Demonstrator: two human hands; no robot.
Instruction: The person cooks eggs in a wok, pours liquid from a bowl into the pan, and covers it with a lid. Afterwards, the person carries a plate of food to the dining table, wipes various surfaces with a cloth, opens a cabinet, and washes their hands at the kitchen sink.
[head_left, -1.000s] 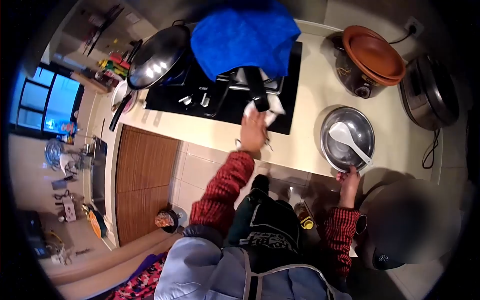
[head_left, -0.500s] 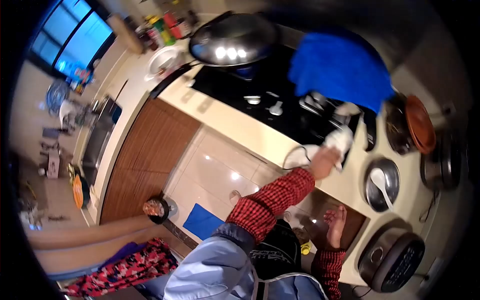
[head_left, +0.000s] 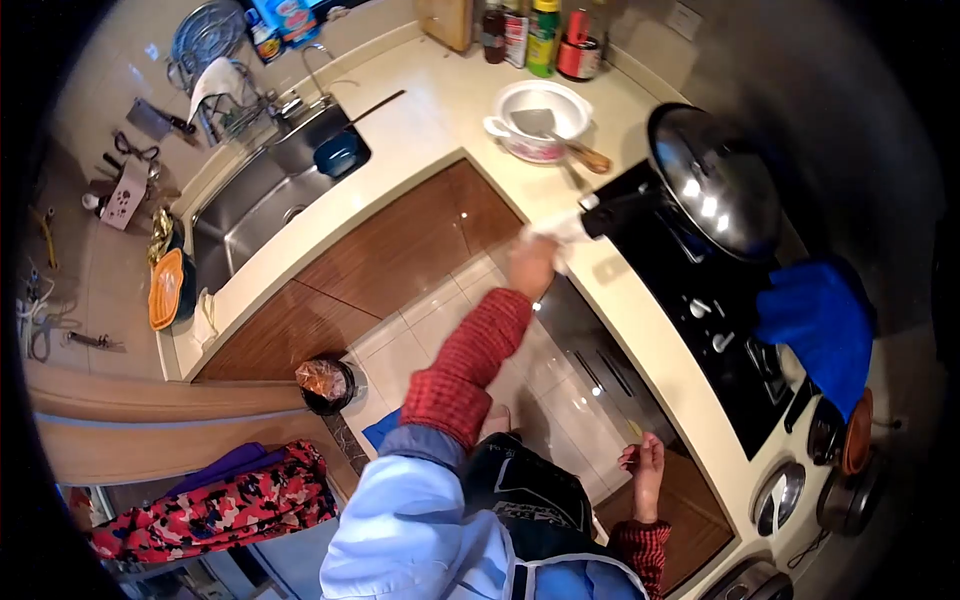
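Note:
My left hand [head_left: 535, 266] is closed on a white cloth [head_left: 566, 231], which meets the black handle [head_left: 618, 211] of the wok at the near edge of the counter. The cloth hides the handle's end, so I cannot tell whether my fingers also grip it. The wok's shiny domed lid [head_left: 712, 190] covers it on the black stove [head_left: 690, 290]. My right hand [head_left: 647, 464] hangs in front of the cabinet with its fingers loosely bent and apart, and nothing shows in it.
A white pot [head_left: 512, 95] with a spatula [head_left: 535, 122] across it stands near the wok handle. Several bottles [head_left: 541, 40] line the wall. A blue cloth [head_left: 822, 325] drapes over the stove's far side. A metal bowl [head_left: 779, 498] sits at right, a sink [head_left: 255, 215] at left.
My left hand has moved from the stove's right end leftward to the wok handle, carrying the white cloth. The view has turned left. My right hand stays low, its fingers more bent.

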